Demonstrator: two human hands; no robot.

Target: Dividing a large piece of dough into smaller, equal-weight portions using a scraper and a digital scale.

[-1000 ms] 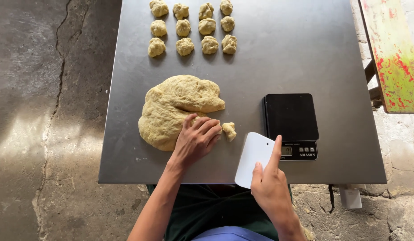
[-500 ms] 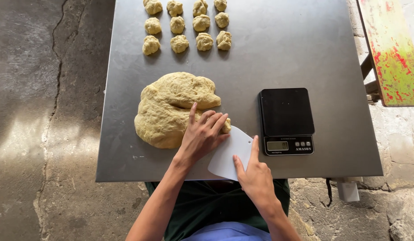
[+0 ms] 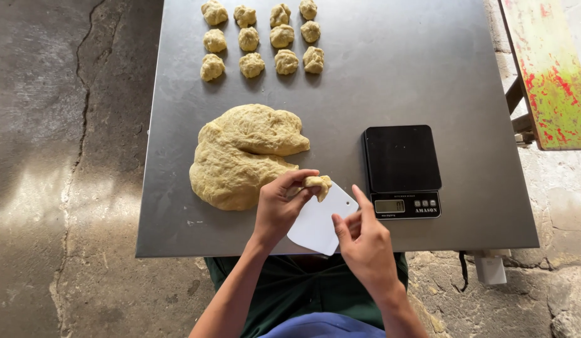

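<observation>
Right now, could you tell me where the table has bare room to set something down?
Bare steel lies beyond the kitchen scale, right of the dough balls, and left of the dough mass. It is crowded at the near edge, around the dough scraper and both hands.

Matt brushed-metal table, rough soft dough, smooth plastic scraper.

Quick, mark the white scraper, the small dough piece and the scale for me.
white scraper (image 3: 317, 224), head view, middle of its blade.
small dough piece (image 3: 318, 183), head view, its top between the left hand's fingers.
scale (image 3: 401, 157), head view, centre of the black platform.
</observation>
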